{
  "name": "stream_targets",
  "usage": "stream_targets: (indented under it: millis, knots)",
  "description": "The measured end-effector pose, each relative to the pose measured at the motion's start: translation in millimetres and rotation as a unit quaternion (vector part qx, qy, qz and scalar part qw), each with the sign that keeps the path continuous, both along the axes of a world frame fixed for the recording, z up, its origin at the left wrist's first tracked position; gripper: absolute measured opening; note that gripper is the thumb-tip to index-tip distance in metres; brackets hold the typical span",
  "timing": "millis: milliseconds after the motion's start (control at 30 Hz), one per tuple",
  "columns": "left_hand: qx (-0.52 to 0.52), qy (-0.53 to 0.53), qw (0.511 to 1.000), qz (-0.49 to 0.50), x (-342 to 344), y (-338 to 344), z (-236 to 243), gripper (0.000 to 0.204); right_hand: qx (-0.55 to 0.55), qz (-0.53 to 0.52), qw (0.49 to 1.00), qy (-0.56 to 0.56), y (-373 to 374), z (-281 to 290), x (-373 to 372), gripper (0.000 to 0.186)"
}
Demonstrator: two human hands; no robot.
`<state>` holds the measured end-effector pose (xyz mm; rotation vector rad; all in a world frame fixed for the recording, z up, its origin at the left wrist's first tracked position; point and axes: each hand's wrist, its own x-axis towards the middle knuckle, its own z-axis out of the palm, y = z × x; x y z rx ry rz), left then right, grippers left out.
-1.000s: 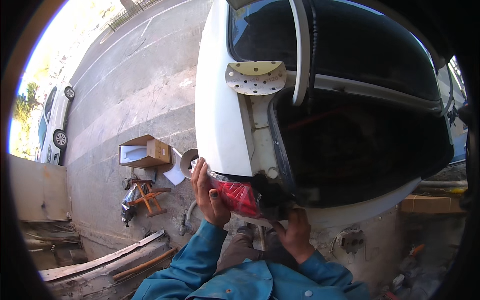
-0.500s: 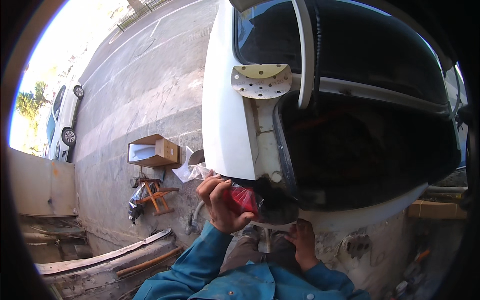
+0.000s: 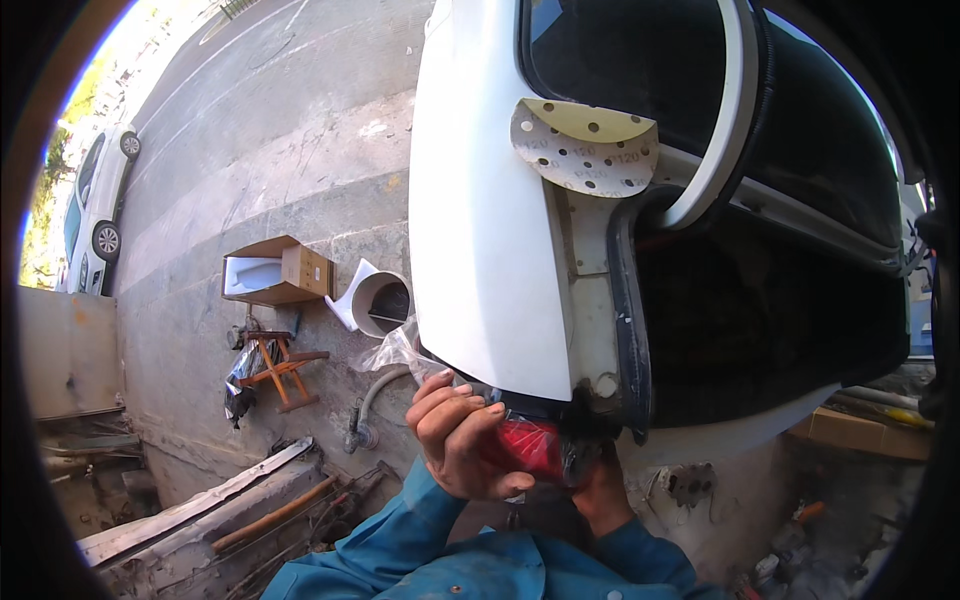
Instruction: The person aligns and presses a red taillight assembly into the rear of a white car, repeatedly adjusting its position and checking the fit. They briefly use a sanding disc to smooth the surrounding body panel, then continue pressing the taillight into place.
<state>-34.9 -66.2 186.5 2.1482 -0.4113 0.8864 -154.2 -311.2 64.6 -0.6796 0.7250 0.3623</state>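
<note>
A red tail light in clear plastic film is at the rear corner of a white car, just below the body edge. My left hand is closed round its left end, fingers over the top and thumb along the near side. At the dark right end of the light, my right hand grips from below, its fingers mostly hidden behind the light. Loose clear film sticks out beyond my left fingers. To the right of the light, the trunk opening is dark inside.
A curled sanding disc lies on the car beside the raised trunk lid's curved arm. On the ground at left are an open cardboard box, a round bucket, a wooden folding stool and scrap boards.
My right hand has moved up and in against the tail light's right end. The light has shifted slightly right and down with my left hand. The view has moved closer to the car.
</note>
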Motion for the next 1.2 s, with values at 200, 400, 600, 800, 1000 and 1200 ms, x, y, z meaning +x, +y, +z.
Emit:
stream_targets:
  millis: [200,400,600,800,1000,1200]
  knots:
    - [-0.025,-0.010,1.000,0.009,-0.5,-1.1,-5.9,0.072,-0.023,-0.038,0.997,-0.068,2.4,-21.3,-11.5,0.053]
    - [-0.062,-0.040,0.995,0.072,7.3,-5.7,-3.2,0.069,-0.043,-0.087,0.994,-0.044,10.2,-2.2,-5.8,0.052]
    - [-0.006,0.059,0.997,-0.046,14.6,11.5,10.7,0.077,-0.052,-0.060,0.997,-0.005,1.6,-5.6,-1.0,0.048]
    - [0.054,0.135,0.981,-0.125,31.9,13.8,26.5,0.088,-0.045,-0.049,0.997,0.049,4.6,-7.4,-2.1,0.051]
    - [0.049,0.120,0.984,-0.120,31.8,13.2,24.8,0.087,-0.075,-0.036,0.995,0.058,10.3,-25.3,-14.3,0.050]
    - [0.059,0.112,0.985,-0.120,34.6,14.4,27.6,0.088,-0.045,-0.043,0.995,0.077,16.0,1.1,2.7,0.050]
